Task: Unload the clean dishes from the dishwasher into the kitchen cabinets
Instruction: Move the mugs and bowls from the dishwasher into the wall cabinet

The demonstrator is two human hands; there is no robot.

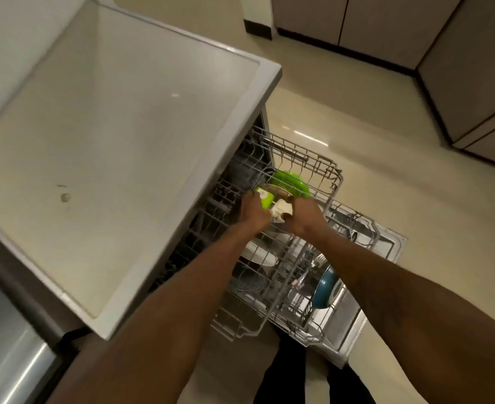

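Both of your hands are inside the pulled-out upper rack of the dishwasher, close together at its middle.

Your left hand has its fingers curled round a small green-and-white piece, which is lifted slightly above the wires. Your right hand sits just beside it, fingers clenched on a cream-coloured piece. The two pieces nearly touch. Motion blur prevents you from telling what kind of dish either one is.

Directly behind both hands a bright green dish stands tilted in the upper rack, with a darker rim in front of it. Whether your right fingers touch that rim cannot be told.

The lower rack is also drawn out over the open dishwasher door. A blue dish stands on edge in it, under your right forearm. White plates show through the wires between your forearms. Which rack carries them cannot be determined.

The pale bench lies to the left, above the machine, its edge overhanging the racks. A glossy cream floor extends to the right, and closed cabinets line its far side and right corner.
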